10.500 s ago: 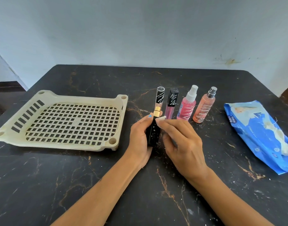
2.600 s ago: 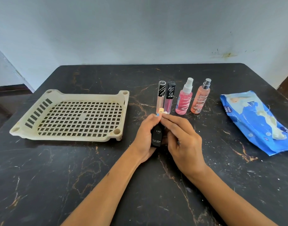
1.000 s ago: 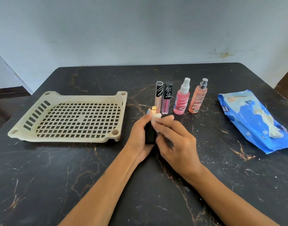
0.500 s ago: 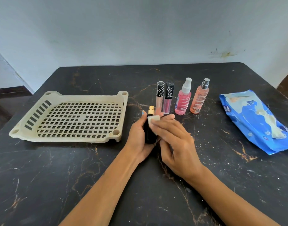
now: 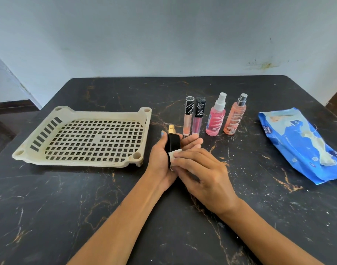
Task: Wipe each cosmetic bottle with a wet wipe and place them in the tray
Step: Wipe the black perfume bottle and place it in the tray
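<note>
A dark marble-patterned table [image 5: 125, 217] with gold veining fills the lower view, set against a pale wall [image 5: 164, 35]. On its left part stands a cream plastic tray [image 5: 142, 131] with a slotted, grid-like floor; nothing lies in it. Near the right edge lies a blue pack of wet wipes [image 5: 290, 150], with a twisted whitish wipe drawn out of its opening. Two bare forearms reach in from the bottom edge and meet just right of the tray.

The left hand [image 5: 160, 163] grasps a black bottle [image 5: 172, 145] with a gold spray top, thumb on the tray side and fingers curled behind it, holding it roughly upright above the table. The right hand [image 5: 202, 173] pinches a small folded white wipe [image 5: 174, 156] and presses it against the lower front of the black bottle; its fingers are bent around the wipe.

Beyond the hands, four more bottles stand upright in a row on the table, near one another and well apart from the tray. From left to right: a pale peach gloss tube [image 5: 187, 116] with a black-and-white cap, a pink gloss tube [image 5: 198, 116] with a black cap, the two nearly touching; a pink spray bottle [image 5: 215, 119] with a white nozzle; and an orange spray bottle [image 5: 234, 117] with a silver nozzle.
</note>
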